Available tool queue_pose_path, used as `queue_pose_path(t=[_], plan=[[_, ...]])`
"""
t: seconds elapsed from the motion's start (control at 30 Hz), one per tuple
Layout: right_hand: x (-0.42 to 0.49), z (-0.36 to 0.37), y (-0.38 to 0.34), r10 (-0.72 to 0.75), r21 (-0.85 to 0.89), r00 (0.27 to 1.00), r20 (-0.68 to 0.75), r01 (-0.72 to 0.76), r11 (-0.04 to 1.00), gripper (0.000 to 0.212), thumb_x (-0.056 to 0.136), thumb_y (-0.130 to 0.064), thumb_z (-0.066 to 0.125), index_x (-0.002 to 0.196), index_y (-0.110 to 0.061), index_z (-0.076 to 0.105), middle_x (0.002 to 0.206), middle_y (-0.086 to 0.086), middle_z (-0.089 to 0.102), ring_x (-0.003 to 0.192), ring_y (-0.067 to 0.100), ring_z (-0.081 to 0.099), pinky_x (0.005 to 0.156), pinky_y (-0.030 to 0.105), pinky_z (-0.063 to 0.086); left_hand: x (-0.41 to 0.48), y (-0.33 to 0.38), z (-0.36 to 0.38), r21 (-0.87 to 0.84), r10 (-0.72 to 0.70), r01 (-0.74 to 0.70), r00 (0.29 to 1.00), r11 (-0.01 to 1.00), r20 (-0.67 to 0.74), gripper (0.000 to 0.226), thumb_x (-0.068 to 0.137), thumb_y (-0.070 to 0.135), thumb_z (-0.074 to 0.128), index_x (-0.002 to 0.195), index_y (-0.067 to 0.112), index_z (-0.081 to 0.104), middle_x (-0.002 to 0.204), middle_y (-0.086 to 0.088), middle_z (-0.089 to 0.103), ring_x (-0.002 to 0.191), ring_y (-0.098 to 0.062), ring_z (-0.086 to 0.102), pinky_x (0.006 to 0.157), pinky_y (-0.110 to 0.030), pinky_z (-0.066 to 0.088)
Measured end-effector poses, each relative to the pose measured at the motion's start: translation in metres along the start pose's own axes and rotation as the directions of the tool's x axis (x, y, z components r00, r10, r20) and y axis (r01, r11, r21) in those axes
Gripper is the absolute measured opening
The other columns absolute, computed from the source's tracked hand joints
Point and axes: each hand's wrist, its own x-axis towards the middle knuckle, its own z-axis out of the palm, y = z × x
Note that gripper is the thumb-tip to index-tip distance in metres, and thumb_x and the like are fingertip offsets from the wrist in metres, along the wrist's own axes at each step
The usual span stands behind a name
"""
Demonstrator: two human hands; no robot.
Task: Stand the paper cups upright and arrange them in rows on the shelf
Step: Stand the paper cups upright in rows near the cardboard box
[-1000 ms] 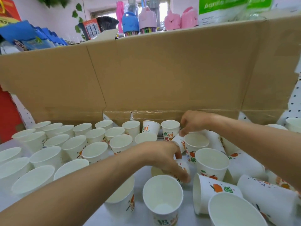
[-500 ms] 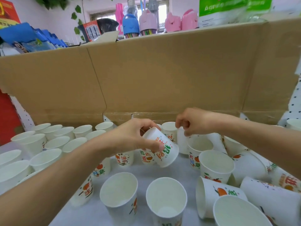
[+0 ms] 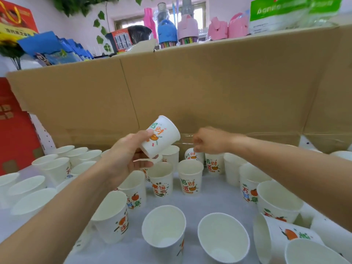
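Observation:
Many white paper cups with orange and green print stand on the pale shelf (image 3: 211, 202). My left hand (image 3: 127, 157) grips one printed cup (image 3: 162, 136) by its base, tilted and raised above the standing cups. My right hand (image 3: 209, 142) is curled at the back of the shelf, its fingertips pinching the rim of a small printed cup (image 3: 190, 156) by the cardboard. Upright cups in rows (image 3: 55, 168) fill the left side. At the right front a cup (image 3: 283, 235) lies on its side.
A tall cardboard wall (image 3: 209, 88) closes the back of the shelf. A red box (image 3: 13, 134) stands at the left. Loose upright cups (image 3: 163, 227) crowd the front and right. Bottles and packets sit above the cardboard.
My left hand picked a cup out of the pile and lifted it up toward the back. My right hand stayed at the back cup, shifting slightly.

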Motion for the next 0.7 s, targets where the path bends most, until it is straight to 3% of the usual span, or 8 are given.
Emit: queue_pose_path(t=[0.1,0.17,0.27,0.4,0.53,0.6,0.7], plan=[[0.016,0.014,-0.007,0.078,-0.048,0.995,0.068,-0.074,0.996,0.033,0.088,-0.037,0.065,0.07,-0.014,0.051,0.069,0.001,0.053,0.061,0.02,0.047,0.055,0.03,0.036,-0.002,-0.003,-0.009,-0.107,-0.007,0.005,1.0,0.994,-0.012,0.044,0.074,0.044,0.065,0.104,0.012,0.064,0.095,-0.015,0.067,0.072,-0.019,0.059,0.061,-0.031,0.045],[0.021,0.017,-0.011,0.105,-0.075,0.988,0.111,-0.097,0.992,0.034,0.086,-0.04,0.068,0.071,-0.017,0.048,0.071,-0.001,0.053,0.061,0.016,0.046,0.053,0.029,0.036,-0.004,-0.003,-0.016,-0.197,-0.015,0.013,1.0,0.98,-0.006,0.045,0.072,0.044,0.066,0.103,0.011,0.064,0.089,-0.014,0.067,0.069,-0.018,0.06,0.061,-0.03,0.049],[0.028,0.015,-0.015,0.123,-0.091,0.982,0.14,-0.111,0.99,0.036,0.081,-0.042,0.072,0.069,-0.02,0.047,0.069,-0.003,0.052,0.064,0.017,0.047,0.056,0.029,0.039,-0.006,-0.005,-0.027,-0.32,-0.014,0.024,0.999,0.947,0.034,0.049,0.075,0.043,0.069,0.111,0.01,0.063,0.088,-0.012,0.069,0.072,-0.021,0.064,0.064,-0.029,0.057],[0.033,0.012,-0.018,0.156,-0.115,0.964,0.217,-0.134,0.984,0.036,0.077,-0.048,0.073,0.069,-0.024,0.048,0.073,-0.004,0.054,0.083,0.021,0.055,0.066,0.032,0.046,-0.011,-0.006,-0.034,-0.49,0.008,0.058,0.991,0.87,0.13,0.062,0.076,0.037,0.07,0.127,0.005,0.056,0.106,-0.019,0.065,0.079,-0.026,0.066,0.073,-0.032,0.06],[0.031,0.014,-0.016,0.176,-0.088,0.955,0.24,-0.159,0.983,0.04,0.077,-0.05,0.071,0.063,-0.018,0.052,0.07,-0.002,0.054,0.08,0.022,0.054,0.064,0.033,0.045,-0.012,-0.009,-0.029,-0.58,0.009,0.093,0.985,0.809,0.171,0.052,0.08,0.032,0.063,0.124,0.004,0.058,0.103,-0.02,0.066,0.079,-0.027,0.067,0.069,-0.032,0.06],[0.028,0.016,-0.013,0.167,-0.061,0.954,0.25,-0.157,0.986,0.037,0.079,-0.046,0.072,0.071,-0.011,0.062,0.072,0.002,0.06,0.072,0.02,0.054,0.06,0.03,0.043,-0.013,-0.01,-0.024,-0.608,0.018,0.103,0.982,0.787,0.19,0.049,0.081,0.029,0.059,0.123,0.003,0.058,0.104,-0.02,0.065,0.08,-0.029,0.067,0.067,-0.033,0.06],[0.023,0.015,-0.01,0.135,0.019,0.962,0.239,-0.143,0.99,0.029,0.082,-0.034,0.072,0.094,-0.007,0.07,0.088,0.004,0.069,0.078,0.018,0.061,0.066,0.032,0.049,-0.011,-0.012,-0.019,-0.647,0.035,0.112,0.977,0.754,0.209,0.053,0.081,0.026,0.056,0.128,0.001,0.054,0.105,-0.021,0.064,0.083,-0.031,0.067,0.069,-0.036,0.06]])
